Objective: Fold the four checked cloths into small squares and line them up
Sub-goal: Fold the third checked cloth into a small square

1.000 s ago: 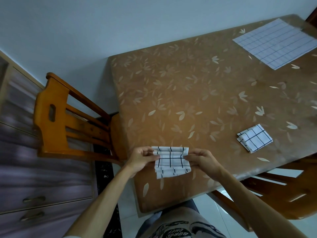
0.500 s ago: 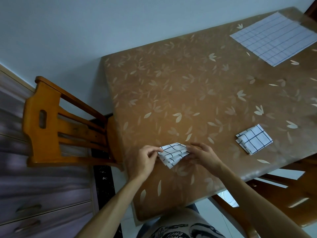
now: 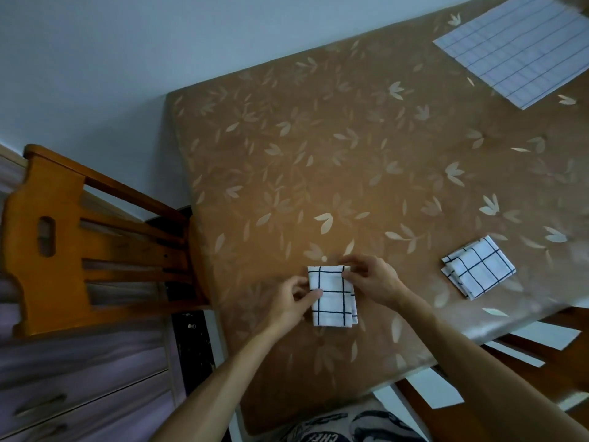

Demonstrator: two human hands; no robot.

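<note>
Head view: both your forearms reach in from the bottom edge, bare, wrists roughly level over the near part of the table (image 3: 318, 154). Your left hand (image 3: 291, 303) comes in from the left, thumb lying on top of the folded cloth (image 3: 331, 298) and fingers curled at its left edge, pinching it. Your right hand (image 3: 373, 279) arches over the far right corner of that cloth, fingertips bent and nipping the corner, knuckles raised. The cloth lies flat on the table near its front edge, a small upright rectangle, white soft fabric with thin dark grid lines, layers showing on its right side. The second folded cloth (image 3: 478, 271) sits well apart to the right, same check, turned at an angle, layered edges at its left. A flat cloth (image 3: 516, 49) is spread at the far right corner, paler lines. The table cover is brown, glossy, with a pale leaf print. An orange wooden chair (image 3: 63, 244) with a slatted back stands at the left; blurred drawers (image 3: 79, 393) are below it.
</note>
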